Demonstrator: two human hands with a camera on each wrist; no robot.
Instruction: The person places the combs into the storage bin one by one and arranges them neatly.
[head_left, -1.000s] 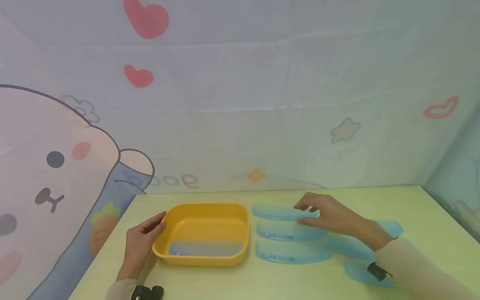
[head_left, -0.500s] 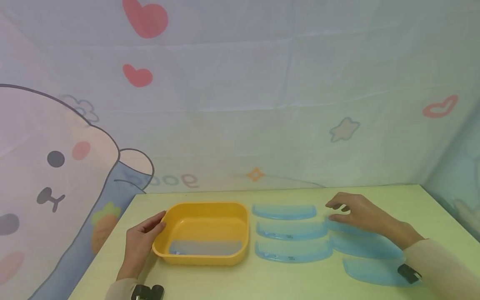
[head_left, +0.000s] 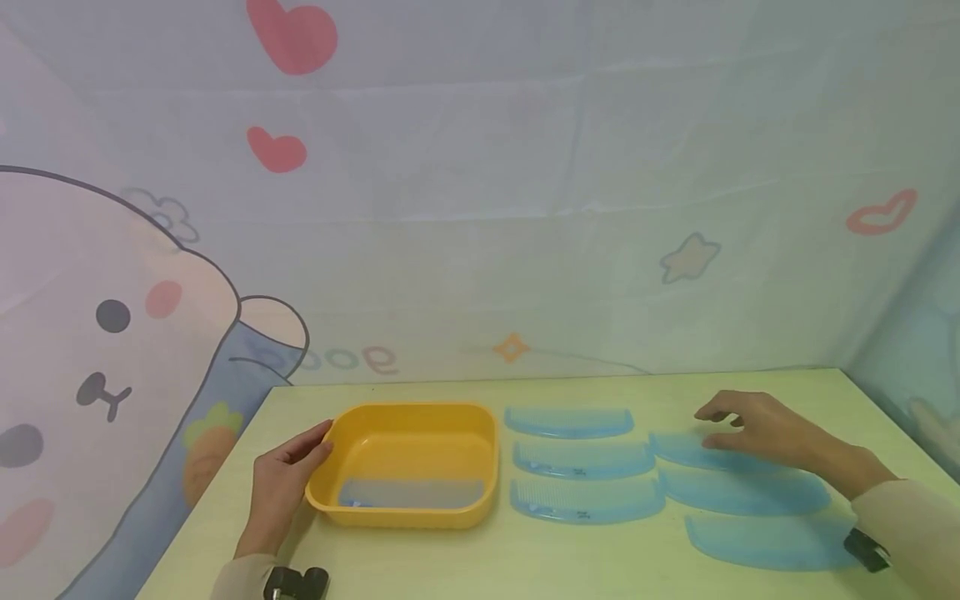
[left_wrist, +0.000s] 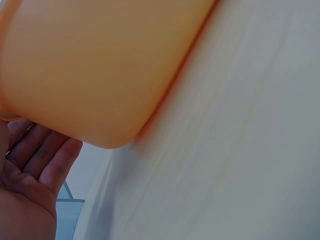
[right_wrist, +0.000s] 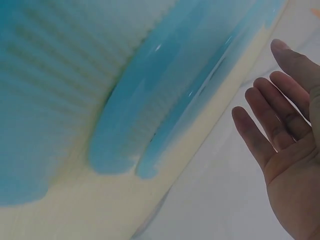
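On the left of the pale table (head_left: 420, 567) sits a yellow tray (head_left: 401, 521), upright, its long side running left to right. The left hand (head_left: 279, 483) touches the tray's left end, thumb and forefinger at the rim; the left wrist view shows the other fingers extended, lying against the outer wall rather than wrapped round it. Inside the tray, along its near side, lies a grey-blue comb (head_left: 412, 495).

To the right of the tray three translucent blue combs lie in a column, teeth toward the far side: a far comb (head_left: 568, 423), a middle comb (head_left: 585, 461) and a near comb (head_left: 587, 502). Further right is a second column of three: a back comb (head_left: 686, 452), a centre comb (head_left: 742, 492) and a front comb (head_left: 765, 544) whose right end reaches the right sleeve (head_left: 911, 525) in the head view. The right hand (head_left: 765, 429) hangs above the back comb, its fingers loosely bent and holding nothing; in the right wrist view its fingertips are apart from the combs.

Each wrist carries a small black device. Behind the table's far edge stands a pale backdrop (head_left: 480, 167), printed at left with a white bear (head_left: 142, 258) and two red hearts (head_left: 296, 37), and at right with a star (head_left: 691, 258) and a red heart outline (head_left: 858, 223)
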